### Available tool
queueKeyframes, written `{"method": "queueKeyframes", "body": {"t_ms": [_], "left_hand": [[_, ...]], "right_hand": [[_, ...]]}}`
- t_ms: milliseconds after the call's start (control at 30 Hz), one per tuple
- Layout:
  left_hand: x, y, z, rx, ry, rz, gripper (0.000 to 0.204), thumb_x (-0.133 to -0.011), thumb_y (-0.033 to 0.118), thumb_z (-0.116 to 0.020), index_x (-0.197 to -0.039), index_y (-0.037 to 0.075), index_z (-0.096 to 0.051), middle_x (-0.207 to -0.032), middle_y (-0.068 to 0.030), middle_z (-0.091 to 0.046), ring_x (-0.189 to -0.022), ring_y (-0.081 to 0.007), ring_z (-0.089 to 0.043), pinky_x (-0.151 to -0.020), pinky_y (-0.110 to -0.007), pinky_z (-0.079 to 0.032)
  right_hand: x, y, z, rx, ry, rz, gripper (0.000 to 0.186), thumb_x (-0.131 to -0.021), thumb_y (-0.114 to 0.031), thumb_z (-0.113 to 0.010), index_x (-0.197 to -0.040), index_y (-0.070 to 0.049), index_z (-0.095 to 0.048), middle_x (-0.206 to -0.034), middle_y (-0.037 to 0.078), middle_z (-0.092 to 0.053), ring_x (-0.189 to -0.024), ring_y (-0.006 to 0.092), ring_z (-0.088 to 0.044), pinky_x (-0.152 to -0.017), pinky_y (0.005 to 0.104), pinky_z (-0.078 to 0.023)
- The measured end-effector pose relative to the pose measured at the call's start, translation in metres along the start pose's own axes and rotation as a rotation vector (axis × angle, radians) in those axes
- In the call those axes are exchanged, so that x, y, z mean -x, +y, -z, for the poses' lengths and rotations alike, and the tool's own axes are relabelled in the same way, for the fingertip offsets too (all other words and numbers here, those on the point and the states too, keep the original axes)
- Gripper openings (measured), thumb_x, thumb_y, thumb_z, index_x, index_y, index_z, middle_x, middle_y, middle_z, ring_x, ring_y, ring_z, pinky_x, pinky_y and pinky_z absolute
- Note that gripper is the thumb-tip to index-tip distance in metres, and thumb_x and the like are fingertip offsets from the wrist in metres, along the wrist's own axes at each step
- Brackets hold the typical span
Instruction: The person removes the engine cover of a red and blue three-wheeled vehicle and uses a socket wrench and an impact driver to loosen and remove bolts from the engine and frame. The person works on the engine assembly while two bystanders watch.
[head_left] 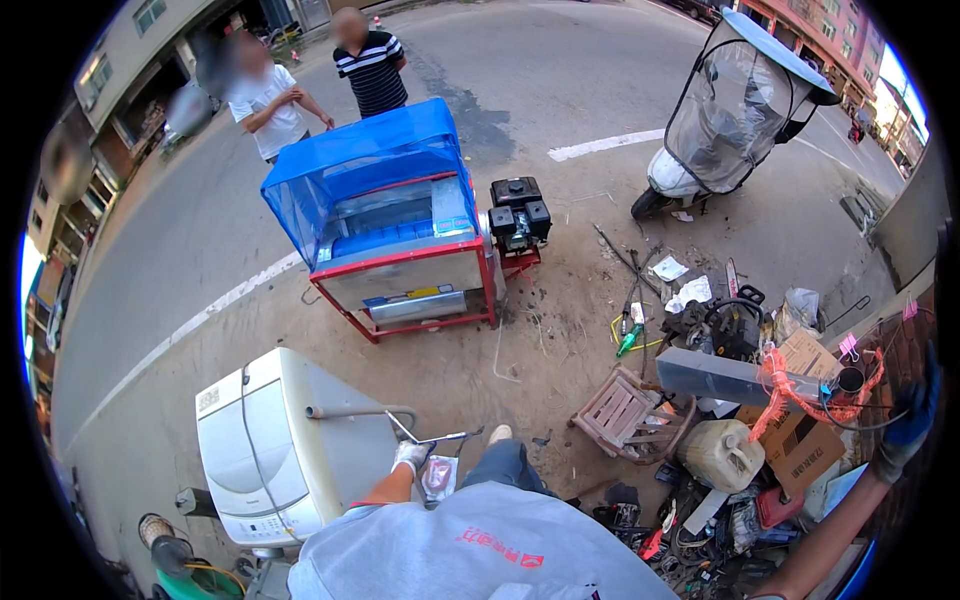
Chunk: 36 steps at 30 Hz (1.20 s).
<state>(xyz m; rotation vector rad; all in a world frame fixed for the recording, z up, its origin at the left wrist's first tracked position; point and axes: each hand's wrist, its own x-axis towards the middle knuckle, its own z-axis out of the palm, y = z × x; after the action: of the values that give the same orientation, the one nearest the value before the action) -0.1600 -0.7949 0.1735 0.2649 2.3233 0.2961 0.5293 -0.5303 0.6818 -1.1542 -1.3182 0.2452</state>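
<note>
My left hand (410, 455), in a pale glove, is closed around a bent metal rod tool (438, 438) with a dark tip, which looks like an L-shaped wrench. A clear packet (440, 477) with something pinkish inside is right beside that hand; whether the fingers also grip it I cannot tell. Left of it stands a white top-loading washing machine (260, 440) with a grey drain hose (365, 410). My right hand (915, 412), in a blue and grey glove, reaches far out to the right edge beside the wall. Its fingers look stretched upward, near dark wires and orange cord (775, 400).
Ahead stands a red-framed machine (395, 250) with a blue cover and a black engine (520, 215). Two people stand behind it. A covered scooter (720, 120) is parked at the far right. A wooden chair (628, 415), a jerrycan (720, 455), a chainsaw (735, 310) and scrap crowd the right.
</note>
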Motion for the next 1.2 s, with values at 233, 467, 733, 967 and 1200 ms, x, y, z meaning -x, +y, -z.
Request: {"method": "queueKeyframes", "body": {"t_ms": [233,467,733,967,1200], "left_hand": [[-0.111,-0.043,-0.029,0.456,0.040,-0.203,0.036,-0.074,0.032,-0.078,-0.095,0.004,-0.070,-0.081,-0.0104,-0.069,-0.066,-0.0215,-0.064,-0.059,-0.038,-0.052],[-0.047,0.143,0.042,0.871,-0.635,-0.286,0.039,-0.091,0.044,-0.060,-0.100,0.006,-0.064,-0.051,0.0068,-0.033,-0.038,-0.0061,-0.028,-0.036,-0.024,-0.023],[0.086,0.382,0.040,0.927,-1.145,-0.895,0.051,-0.098,0.046,-0.046,-0.122,0.003,-0.057,-0.093,-0.0045,-0.062,-0.048,-0.0026,-0.033,-0.043,-0.020,-0.029],[0.225,0.537,0.063,1.071,-0.909,-1.458,0.046,-0.100,0.035,-0.045,-0.139,0.011,-0.043,-0.119,-0.0100,-0.062,-0.051,-0.0015,-0.034,-0.047,-0.018,-0.034],[0.269,0.686,0.083,0.914,0.595,-2.391,0.016,-0.065,0.007,-0.067,-0.080,0.011,-0.062,-0.088,-0.0092,-0.066,-0.079,-0.0326,-0.063,-0.062,-0.037,-0.050]], "right_hand": [[-0.065,-0.036,-0.137,-0.591,-0.286,-0.080,0.043,-0.101,-0.022,-0.039,-0.136,0.002,-0.044,-0.123,0.007,-0.059,-0.109,0.0134,-0.057,-0.094,0.0281,-0.045],[-0.069,-0.068,-0.269,-0.676,-0.348,-0.065,0.035,-0.098,-0.023,-0.050,-0.114,0.007,-0.056,-0.102,0.018,-0.067,-0.083,0.0215,-0.065,-0.076,0.0338,-0.053],[-0.046,-0.161,-0.358,-0.176,-0.292,0.012,0.023,-0.090,-0.021,-0.057,-0.088,0.000,-0.066,-0.062,0.007,-0.060,-0.044,0.0116,-0.050,-0.040,0.0221,-0.038],[-0.050,-0.161,-0.401,0.372,-0.411,0.169,0.026,-0.090,-0.024,-0.055,-0.092,-0.002,-0.068,-0.072,0.008,-0.065,-0.057,0.0127,-0.059,-0.049,0.0261,-0.046],[-0.042,-0.159,-0.429,0.797,-0.375,0.705,0.014,-0.077,-0.016,-0.060,-0.078,-0.003,-0.064,-0.074,0.020,-0.063,-0.072,0.0345,-0.066,-0.065,0.0436,-0.053]]}}
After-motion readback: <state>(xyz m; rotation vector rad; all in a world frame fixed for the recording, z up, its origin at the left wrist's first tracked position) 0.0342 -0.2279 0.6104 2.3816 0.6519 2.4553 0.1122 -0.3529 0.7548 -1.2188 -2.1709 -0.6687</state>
